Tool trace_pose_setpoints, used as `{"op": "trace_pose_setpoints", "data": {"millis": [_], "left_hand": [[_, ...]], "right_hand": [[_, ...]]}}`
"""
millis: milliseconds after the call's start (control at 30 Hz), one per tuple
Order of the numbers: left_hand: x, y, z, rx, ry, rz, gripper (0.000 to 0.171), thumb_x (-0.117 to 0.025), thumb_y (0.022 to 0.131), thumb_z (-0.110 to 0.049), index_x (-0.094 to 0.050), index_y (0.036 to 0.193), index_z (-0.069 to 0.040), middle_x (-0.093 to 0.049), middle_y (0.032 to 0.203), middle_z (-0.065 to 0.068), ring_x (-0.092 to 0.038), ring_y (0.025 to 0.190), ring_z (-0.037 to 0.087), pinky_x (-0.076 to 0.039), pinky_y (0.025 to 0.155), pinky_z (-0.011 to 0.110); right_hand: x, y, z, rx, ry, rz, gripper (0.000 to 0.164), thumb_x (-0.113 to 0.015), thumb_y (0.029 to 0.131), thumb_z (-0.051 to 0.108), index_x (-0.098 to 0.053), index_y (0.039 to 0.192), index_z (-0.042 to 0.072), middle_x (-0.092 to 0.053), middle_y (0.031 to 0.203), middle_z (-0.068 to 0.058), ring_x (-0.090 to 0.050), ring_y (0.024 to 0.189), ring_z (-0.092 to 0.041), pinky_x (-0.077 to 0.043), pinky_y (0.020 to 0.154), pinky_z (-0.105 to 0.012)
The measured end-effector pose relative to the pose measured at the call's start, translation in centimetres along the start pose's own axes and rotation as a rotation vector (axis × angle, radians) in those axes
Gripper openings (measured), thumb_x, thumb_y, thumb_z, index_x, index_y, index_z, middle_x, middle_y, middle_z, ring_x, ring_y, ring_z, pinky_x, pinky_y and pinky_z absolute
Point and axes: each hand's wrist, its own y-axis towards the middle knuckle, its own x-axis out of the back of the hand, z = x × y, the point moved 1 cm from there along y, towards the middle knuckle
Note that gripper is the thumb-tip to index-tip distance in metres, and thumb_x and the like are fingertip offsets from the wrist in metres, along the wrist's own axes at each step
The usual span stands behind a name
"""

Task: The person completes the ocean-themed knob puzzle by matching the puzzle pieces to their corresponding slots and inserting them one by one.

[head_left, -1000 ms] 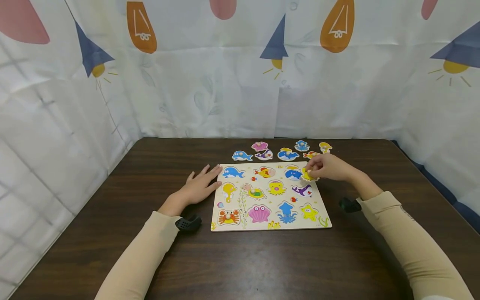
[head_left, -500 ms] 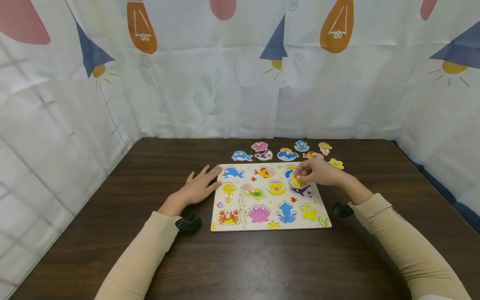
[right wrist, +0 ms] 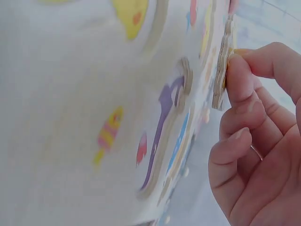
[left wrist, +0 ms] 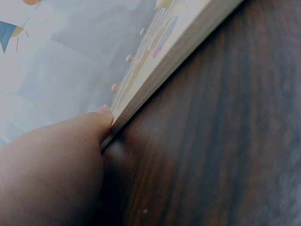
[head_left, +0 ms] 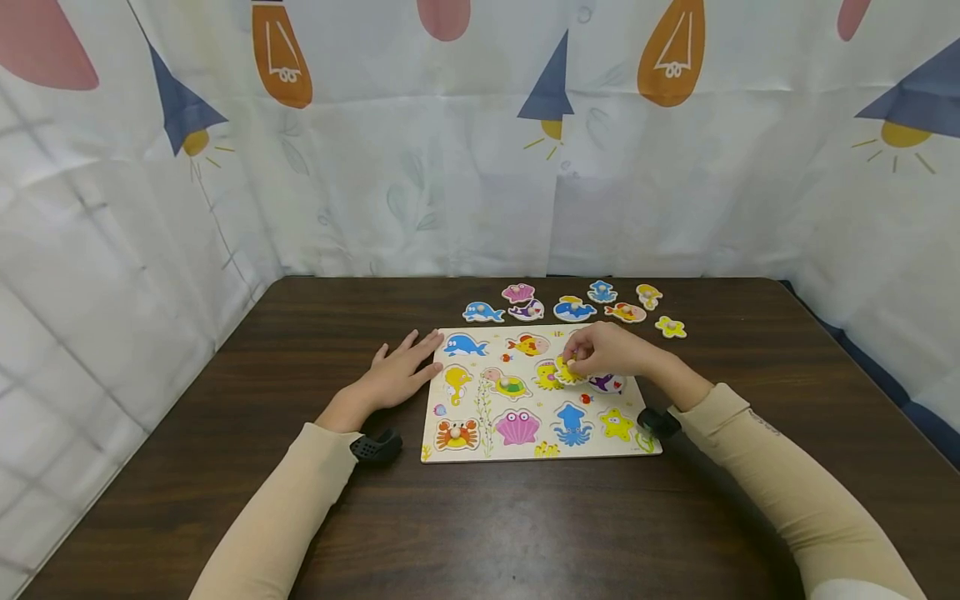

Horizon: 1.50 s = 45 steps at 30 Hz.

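A wooden peg puzzle board [head_left: 517, 454] printed with sea animals lies on the table. My right hand [head_left: 611, 350] pinches a yellow octopus puzzle piece [head_left: 567, 372] by thumb and forefinger, just above the board. The piece overlaps the right side of the printed octopus [head_left: 547, 377] in the head view. In the right wrist view, the octopus piece's layered edge shows, apart from the board surface. My left hand [head_left: 397, 375] rests at the board's left edge with fingers spread, its thumb [left wrist: 104, 117] against the wooden edge. The crab [head_left: 457, 434] and turtle [head_left: 508, 385] pieces sit in their recesses.
Behind the board lie several loose peg pieces, among them a blue dolphin [head_left: 483, 312], a pink shell [head_left: 518, 292], a whale [head_left: 574, 311], a fish [head_left: 626, 312] and a yellow starfish [head_left: 671, 327]. A patterned curtain [head_left: 465, 183] hangs beyond the table [head_left: 480, 533].
My right hand has carried the octopus piece leftward from the board's upper right corner to the printed octopus, uncovering the loose starfish and fish. The left hand has stayed in place.
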Motion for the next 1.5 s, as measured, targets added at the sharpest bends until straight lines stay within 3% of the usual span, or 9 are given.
{"op": "trace_pose_setpoints", "data": {"millis": [700, 1500], "left_hand": [[0.1, -0.1, 0.0, -0.005, -0.006, 0.003, 0.066, -0.047, 0.109, -0.042, -0.024, 0.165, -0.015, -0.018, 0.17, 0.008, -0.007, 0.156, 0.037, 0.001, 0.114, 0.073], [0.3, -0.2, -0.3, -0.002, -0.013, 0.0, 0.065, -0.047, 0.11, -0.04, -0.024, 0.165, -0.014, -0.019, 0.17, 0.008, -0.007, 0.156, 0.037, 0.001, 0.115, 0.072]], "right_hand": [[-1.4, 2.1, 1.1, 0.032, -0.064, 0.017, 0.008, -0.074, 0.091, 0.011, -0.076, 0.097, 0.008, -0.062, 0.077, 0.002, -0.053, 0.068, -0.014, -0.045, 0.064, -0.029], [-1.7, 2.7, 1.8, 0.004, -0.107, 0.042, 0.006, -0.074, 0.092, 0.01, -0.076, 0.098, 0.008, -0.06, 0.079, 0.001, -0.051, 0.071, -0.014, -0.043, 0.066, -0.028]]}}
